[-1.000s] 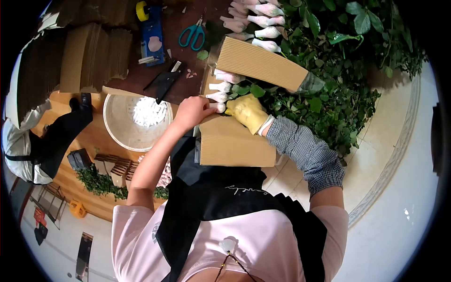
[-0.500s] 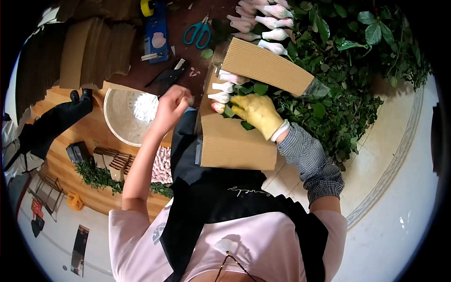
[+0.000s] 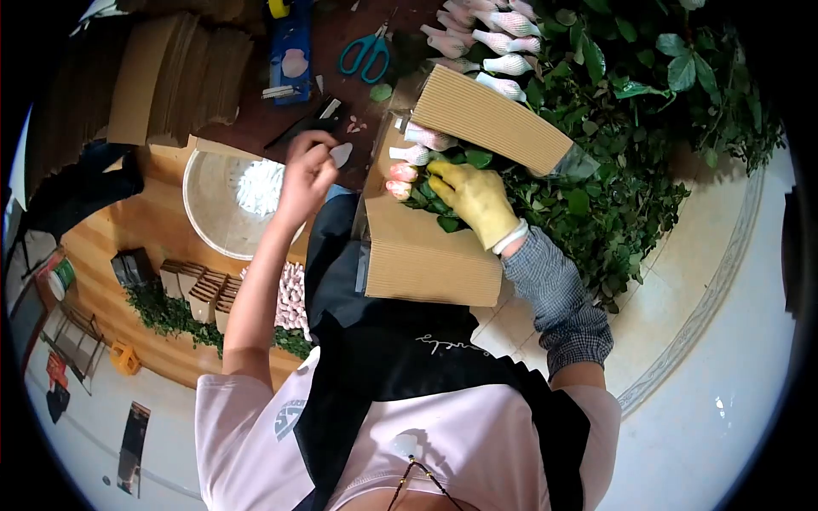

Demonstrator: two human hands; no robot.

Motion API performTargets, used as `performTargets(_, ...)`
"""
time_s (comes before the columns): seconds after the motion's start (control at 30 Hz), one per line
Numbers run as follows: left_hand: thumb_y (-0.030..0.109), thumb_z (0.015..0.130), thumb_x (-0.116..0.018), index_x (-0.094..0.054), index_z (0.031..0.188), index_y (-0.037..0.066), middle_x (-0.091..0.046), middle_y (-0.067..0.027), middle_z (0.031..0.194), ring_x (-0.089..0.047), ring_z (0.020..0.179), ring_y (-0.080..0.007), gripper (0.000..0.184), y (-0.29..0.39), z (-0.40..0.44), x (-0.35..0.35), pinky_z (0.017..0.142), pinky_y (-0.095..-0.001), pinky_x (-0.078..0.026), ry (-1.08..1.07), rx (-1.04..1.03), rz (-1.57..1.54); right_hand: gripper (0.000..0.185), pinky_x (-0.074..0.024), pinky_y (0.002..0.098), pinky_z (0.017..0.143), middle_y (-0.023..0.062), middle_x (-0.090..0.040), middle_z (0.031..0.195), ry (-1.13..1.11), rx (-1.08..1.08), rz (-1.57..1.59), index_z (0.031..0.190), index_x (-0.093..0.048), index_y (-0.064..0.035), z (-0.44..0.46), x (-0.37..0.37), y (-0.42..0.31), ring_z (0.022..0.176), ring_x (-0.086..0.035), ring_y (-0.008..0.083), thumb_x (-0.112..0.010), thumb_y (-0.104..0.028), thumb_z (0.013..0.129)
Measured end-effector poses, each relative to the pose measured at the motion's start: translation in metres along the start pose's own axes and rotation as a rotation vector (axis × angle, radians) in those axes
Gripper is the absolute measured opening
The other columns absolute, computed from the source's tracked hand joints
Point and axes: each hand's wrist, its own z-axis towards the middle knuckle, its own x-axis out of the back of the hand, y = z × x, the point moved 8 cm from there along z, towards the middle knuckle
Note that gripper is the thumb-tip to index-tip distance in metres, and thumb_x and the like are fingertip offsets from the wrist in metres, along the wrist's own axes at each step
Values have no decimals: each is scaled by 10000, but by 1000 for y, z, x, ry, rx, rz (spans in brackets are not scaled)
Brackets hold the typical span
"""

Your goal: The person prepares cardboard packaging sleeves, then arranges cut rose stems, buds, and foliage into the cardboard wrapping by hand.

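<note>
Strong curvature is bending the edges into black corners; bright light is washing out the white pieces (image 3: 258,188), glints are dotting the pale right-hand surface (image 3: 682,447), and far-left cardboard (image 3: 72,98) is sinking into dimness.

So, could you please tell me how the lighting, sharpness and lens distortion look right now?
Head view: fisheye distortion, with the patterned tile border bowed and corners black; head view: the pendant casts a shadow on the pink T-shirt, and the stacked cardboard darkens toward the left edge; head view: small glare spots at lower right, and the left hand looks slightly soft, perhaps from motion.
</note>
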Motion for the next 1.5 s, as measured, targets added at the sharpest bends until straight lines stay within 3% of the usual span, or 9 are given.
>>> performTargets(0.2, 268, 837, -727, -613, 889, 43, -642, -161, 881, -628, 864, -399, 257, 20, 17, -83, 739, -463, -522, -251, 21, 223, 156, -494, 415, 614, 65, -673, 750, 84, -37, -333, 865, -641, -92, 16, -27, 14, 694, -670, 249, -586, -219, 936)
performTargets(0.4, 117, 805, -655, -616, 882, 11, -607, -177, 851, -605, 791, -381, 137, -19, 13, -10, 737, -418, -504, -49, 315, 137, 130, -449, 355, 576, 68, -614, 703, 123, -9, -353, 939, -614, -65, 6, -34, 22, 641, -615, 256, -602, -195, 941)
performTargets(0.47, 124, 805, -664, -620, 884, 18, -601, -180, 853, -609, 810, -383, 139, 5, 17, 10, 745, -415, -505, 90, -9, 154, 211, -453, 377, 584, 70, -638, 687, 218, 85, -352, 1067, -639, -65, 0, -12, 7, 590, -612, 259, -610, -238, 951)
performTargets(0.53, 160, 830, -665, -620, 901, 31, -635, -188, 876, -636, 837, -391, 155, -6, 13, -17, 749, -433, -511, -120, 139, 73, 340, -454, 380, 539, 40, -697, 777, -197, -27, -631, 1248, -624, -87, 0, -2, -18, 626, -654, 216, -565, -284, 977)
performTargets(0.7, 285, 904, -670, -580, 933, 40, -681, -208, 861, -663, 813, -418, 263, 10, 29, -86, 682, -491, -532, -240, 352, 294, 115, -518, 374, 597, 88, -678, 739, 368, -152, 13, 866, -673, -32, 5, 2, 25, 697, -665, 246, -577, -75, 911)
performTargets(1.13, 119, 842, -658, -634, 885, 7, -634, -131, 753, -638, 660, -300, 122, -16, 16, -48, 637, -400, -503, 238, 499, -287, 178, -511, 431, 517, 96, -629, 630, 331, -121, -637, 775, -663, -119, 7, -28, 47, 565, -638, 316, -740, -278, 795)
performTargets(1.27, 165, 904, -651, -611, 835, -8, -632, -136, 739, -614, 618, -304, 190, 9, 30, -11, 619, -365, -503, 256, -117, -104, 201, -528, 434, 529, 102, -656, 648, 320, -109, -554, 825, -697, -123, 11, -24, 49, 585, -660, 310, -723, -322, 824)
performTargets(1.33, 266, 902, -692, -608, 829, 8, -649, -168, 760, -661, 692, -351, 281, 11, 26, -51, 642, -409, -519, -58, 305, -180, 206, -532, 440, 531, 110, -665, 664, 307, -107, -527, 832, -708, -122, 9, -19, 44, 582, -658, 317, -716, -328, 829)
performTargets(1.5, 301, 910, -660, -665, 919, 72, -666, -171, 835, -648, 780, -379, 228, 50, 40, -94, 669, -483, -511, -249, 0, 200, 161, -531, 460, 526, 135, -640, 605, 358, -103, -500, 850, -713, -123, 5, -14, 45, 556, -645, 338, -686, -281, 837)
